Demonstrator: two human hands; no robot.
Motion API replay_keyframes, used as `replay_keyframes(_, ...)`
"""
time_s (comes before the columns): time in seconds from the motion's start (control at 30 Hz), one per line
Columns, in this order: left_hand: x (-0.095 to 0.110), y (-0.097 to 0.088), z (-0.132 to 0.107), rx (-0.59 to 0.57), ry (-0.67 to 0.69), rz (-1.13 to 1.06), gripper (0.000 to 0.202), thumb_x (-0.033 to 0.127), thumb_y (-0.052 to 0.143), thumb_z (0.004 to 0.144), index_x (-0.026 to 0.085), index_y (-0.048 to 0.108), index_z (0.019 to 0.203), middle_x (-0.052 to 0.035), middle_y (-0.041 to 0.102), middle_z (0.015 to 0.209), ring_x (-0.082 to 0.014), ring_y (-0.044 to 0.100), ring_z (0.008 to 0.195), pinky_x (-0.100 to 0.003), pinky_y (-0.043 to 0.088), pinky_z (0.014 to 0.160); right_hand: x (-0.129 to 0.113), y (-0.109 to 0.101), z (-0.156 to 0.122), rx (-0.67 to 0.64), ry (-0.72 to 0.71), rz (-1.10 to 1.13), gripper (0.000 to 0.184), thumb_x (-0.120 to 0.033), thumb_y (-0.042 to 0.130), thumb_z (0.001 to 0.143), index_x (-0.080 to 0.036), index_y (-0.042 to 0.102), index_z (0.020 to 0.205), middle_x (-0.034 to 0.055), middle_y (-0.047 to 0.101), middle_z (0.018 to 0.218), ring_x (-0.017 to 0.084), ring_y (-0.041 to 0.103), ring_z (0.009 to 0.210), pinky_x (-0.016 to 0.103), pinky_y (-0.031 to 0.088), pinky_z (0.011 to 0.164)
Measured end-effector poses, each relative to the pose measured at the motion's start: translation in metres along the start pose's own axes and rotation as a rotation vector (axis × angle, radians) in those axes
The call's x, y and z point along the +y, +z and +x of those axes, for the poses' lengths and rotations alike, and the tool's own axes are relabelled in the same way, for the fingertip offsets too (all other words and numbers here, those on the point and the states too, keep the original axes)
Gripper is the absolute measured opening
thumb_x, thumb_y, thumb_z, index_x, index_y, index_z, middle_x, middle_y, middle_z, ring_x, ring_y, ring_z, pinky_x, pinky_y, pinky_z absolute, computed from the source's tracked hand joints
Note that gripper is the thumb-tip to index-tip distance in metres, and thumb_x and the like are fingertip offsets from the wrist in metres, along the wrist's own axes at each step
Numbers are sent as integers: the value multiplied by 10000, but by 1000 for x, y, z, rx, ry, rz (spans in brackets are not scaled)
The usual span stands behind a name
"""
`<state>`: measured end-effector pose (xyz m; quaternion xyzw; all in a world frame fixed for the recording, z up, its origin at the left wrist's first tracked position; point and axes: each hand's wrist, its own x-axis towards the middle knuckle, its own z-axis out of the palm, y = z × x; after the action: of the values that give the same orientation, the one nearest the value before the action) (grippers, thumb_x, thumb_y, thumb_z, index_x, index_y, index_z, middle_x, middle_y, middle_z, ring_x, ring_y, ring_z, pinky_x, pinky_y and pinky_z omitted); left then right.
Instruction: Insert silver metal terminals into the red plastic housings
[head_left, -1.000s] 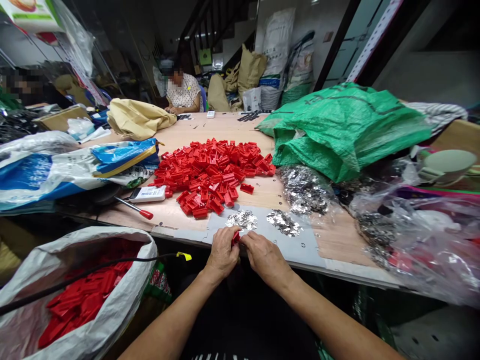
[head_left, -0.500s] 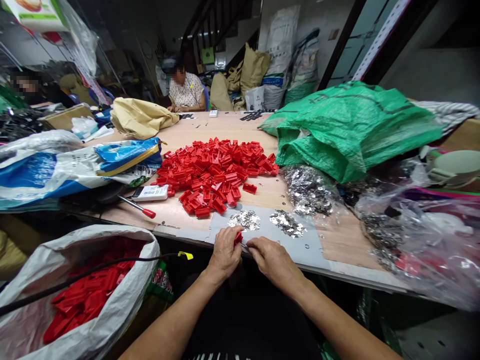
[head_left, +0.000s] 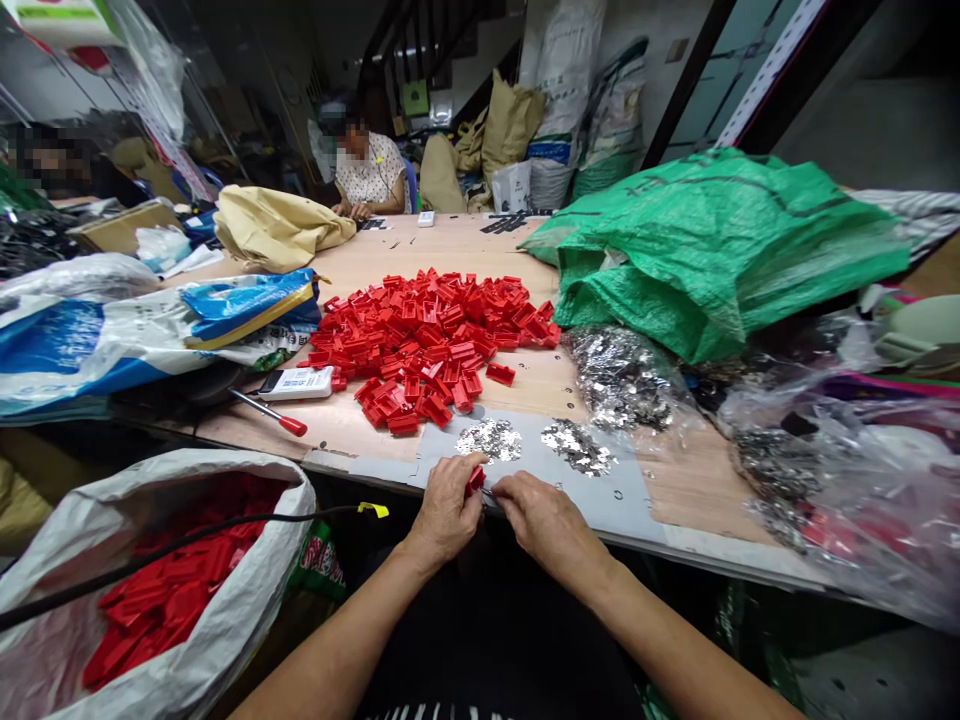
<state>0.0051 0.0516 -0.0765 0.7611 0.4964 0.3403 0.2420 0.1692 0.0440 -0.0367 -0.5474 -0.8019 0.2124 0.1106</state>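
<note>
My left hand (head_left: 446, 510) is closed on a small red plastic part (head_left: 474, 481) at the front edge of the table. Close to it on the right, my right hand (head_left: 544, 518) pinches a thin metal piece (head_left: 488, 491), its tip against the red part. The fingers hide most of both pieces. Just beyond the hands, two little heaps of flat silvery metal pieces, a left heap (head_left: 491, 440) and a right heap (head_left: 577, 447), lie on a grey sheet (head_left: 628, 500). Behind them spreads a large pile of red plastic parts (head_left: 427, 335).
A white sack (head_left: 289, 500) of red parts stands at lower left, a black cable (head_left: 247, 520) crossing it. A red-tipped tool (head_left: 274, 412) lies left of the pile. Right are a clear bag of metal pieces (head_left: 622, 375) and a green sack (head_left: 720, 250). Another person (head_left: 373, 178) sits opposite.
The view has shifted slightly. Both hands keep their hold at the table edge, with the red part and metal piece almost unmoved.
</note>
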Motion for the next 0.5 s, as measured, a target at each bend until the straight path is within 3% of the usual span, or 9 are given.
replay_keyframes(0.23, -6, -9, 0, -80, 43, -104, 548, 86, 561, 796, 283, 438, 1292, -33, 594, 1203, -205, 504, 1084, -401, 388, 965, -2, -3, 0, -19, 15, -25, 201, -151, 438, 902, -219, 618, 959, 41, 632, 896, 177, 627, 863, 265, 454, 765)
replay_keyframes(0.5, -10, -11, 3, -114, 52, -96, 553, 106, 612, 782, 288, 466, 1284, -43, 638, 1145, -212, 551, 1022, -405, 414, 927, -13, 4, 1, 17, 50, -47, 229, -127, 404, 908, -210, 615, 940, 48, 618, 884, 174, 631, 793, 261, 455, 695)
